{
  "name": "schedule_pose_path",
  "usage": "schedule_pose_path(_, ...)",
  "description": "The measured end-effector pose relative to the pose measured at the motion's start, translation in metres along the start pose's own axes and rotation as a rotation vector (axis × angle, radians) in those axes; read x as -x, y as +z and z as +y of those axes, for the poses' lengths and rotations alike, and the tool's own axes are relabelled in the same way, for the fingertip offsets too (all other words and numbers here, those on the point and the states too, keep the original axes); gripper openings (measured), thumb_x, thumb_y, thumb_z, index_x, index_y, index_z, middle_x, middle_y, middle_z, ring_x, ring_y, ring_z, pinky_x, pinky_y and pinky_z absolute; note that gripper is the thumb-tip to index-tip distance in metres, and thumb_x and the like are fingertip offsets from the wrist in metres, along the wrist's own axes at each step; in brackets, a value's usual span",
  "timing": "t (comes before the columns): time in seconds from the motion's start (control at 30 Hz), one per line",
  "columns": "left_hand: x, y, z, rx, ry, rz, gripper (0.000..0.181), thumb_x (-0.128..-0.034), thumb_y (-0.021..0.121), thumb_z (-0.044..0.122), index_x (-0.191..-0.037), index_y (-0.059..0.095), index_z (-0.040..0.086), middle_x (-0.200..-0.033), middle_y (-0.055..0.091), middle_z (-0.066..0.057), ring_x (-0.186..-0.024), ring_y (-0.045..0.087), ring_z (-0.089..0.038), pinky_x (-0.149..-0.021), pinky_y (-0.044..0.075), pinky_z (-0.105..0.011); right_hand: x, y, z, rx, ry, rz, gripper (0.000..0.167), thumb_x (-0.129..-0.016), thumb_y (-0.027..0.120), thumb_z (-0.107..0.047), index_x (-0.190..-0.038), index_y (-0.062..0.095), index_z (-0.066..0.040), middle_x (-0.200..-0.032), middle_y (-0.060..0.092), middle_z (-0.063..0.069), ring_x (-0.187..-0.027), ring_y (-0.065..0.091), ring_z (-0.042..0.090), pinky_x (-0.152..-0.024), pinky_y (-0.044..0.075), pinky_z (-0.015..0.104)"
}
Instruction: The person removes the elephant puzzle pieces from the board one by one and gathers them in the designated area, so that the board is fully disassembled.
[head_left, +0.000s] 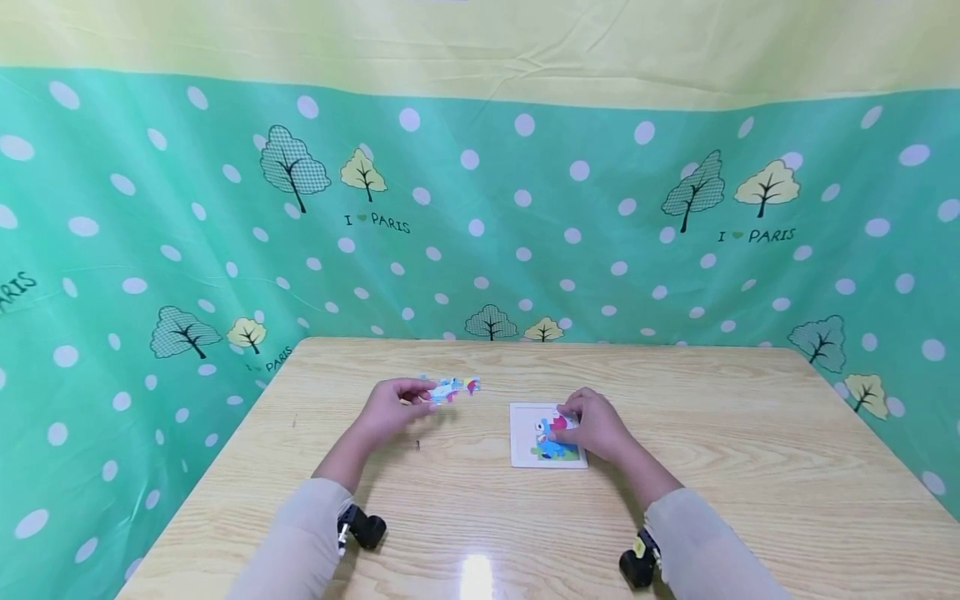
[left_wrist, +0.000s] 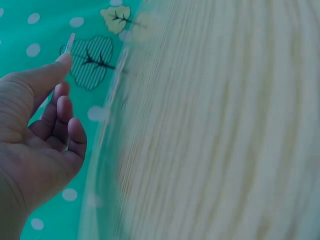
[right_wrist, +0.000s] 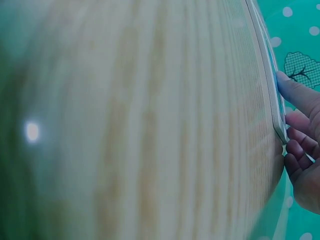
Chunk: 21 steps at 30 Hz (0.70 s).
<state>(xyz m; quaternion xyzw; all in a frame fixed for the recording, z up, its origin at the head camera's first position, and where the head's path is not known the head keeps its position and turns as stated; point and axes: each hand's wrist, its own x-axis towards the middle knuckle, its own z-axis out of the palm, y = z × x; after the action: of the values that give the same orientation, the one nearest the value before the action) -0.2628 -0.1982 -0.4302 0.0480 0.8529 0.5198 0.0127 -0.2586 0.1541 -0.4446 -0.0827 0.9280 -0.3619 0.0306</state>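
A white square puzzle tray (head_left: 522, 454) lies on the table with joined colourful pieces (head_left: 555, 448) in its right part. The right hand (head_left: 596, 427) rests over the tray's right side, thumb and fingertips on the pieces. In the right wrist view, that hand (right_wrist: 302, 130) touches the tray's edge (right_wrist: 277, 122). Left of the tray, the left hand (head_left: 393, 408) pinches a blue and white puzzle piece (head_left: 442, 392) between thumb and fingers. The left wrist view has the left hand (left_wrist: 47, 120) holding the thin piece (left_wrist: 70, 42) edge-on, its other fingers curled.
Another puzzle piece (head_left: 472, 385) with yellow and red shows just right of the left hand's piece. A small dark mark or bit (head_left: 417, 445) is on the wooden table (head_left: 465, 492) below the left hand. A green dotted curtain (head_left: 495, 225) hangs behind the table.
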Motion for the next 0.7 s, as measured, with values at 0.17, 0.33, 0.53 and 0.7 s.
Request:
schedule_pose_path(0.17, 0.001, -0.011, -0.007, -0.022, -0.012, 0.012, 0.034, -0.0895, 0.081, 0.008, -0.123, 0.074, 0.004, -0.1, 0.069, -0.007, -0.091, 0.06, -0.021, -0.067, 0.052, -0.025, 0.0, 0.0, 0.0, 0.007, -0.003, -0.003, 0.05, -0.082, 0.091, -0.018, -0.123, 0.073, 0.003, -0.119, 0.061, 0.01, -0.109, 0.056, 0.029, -0.102, 0.049, 0.048)
schedule_pose_path(0.33, -0.001, -0.021, -0.016, -0.029, -0.017, 0.011, 0.034, -0.0892, 0.081, 0.006, -0.122, 0.073, -0.001, -0.099, 0.069, -0.008, -0.092, 0.06, -0.02, -0.072, 0.052, -0.023, 0.0, 0.0, 0.0, 0.006, -0.002, -0.004, 0.049, -0.082, 0.091, -0.017, -0.122, 0.073, 0.003, -0.119, 0.061, 0.01, -0.11, 0.056, 0.03, -0.103, 0.049, 0.048)
schedule_pose_path(0.53, -0.003, -0.029, -0.022, -0.077, -0.007, -0.019, 0.035, -0.0888, 0.08, 0.003, -0.122, 0.071, -0.004, -0.098, 0.07, -0.007, -0.09, 0.06, -0.02, -0.073, 0.052, -0.023, 0.001, -0.001, -0.001, -0.006, 0.007, -0.005, 0.048, -0.082, 0.09, -0.017, -0.122, 0.073, 0.004, -0.118, 0.061, 0.01, -0.109, 0.056, 0.029, -0.102, 0.049, 0.048)
schedule_pose_path(0.7, -0.006, -0.032, -0.024, -0.131, 0.002, -0.042, 0.034, -0.0872, 0.08, 0.001, -0.12, 0.072, -0.004, -0.095, 0.069, -0.005, -0.088, 0.059, -0.019, -0.071, 0.051, -0.023, 0.001, -0.001, -0.002, -0.005, 0.005, -0.005, 0.049, -0.082, 0.091, -0.018, -0.122, 0.073, 0.004, -0.118, 0.061, 0.009, -0.108, 0.056, 0.029, -0.101, 0.049, 0.048)
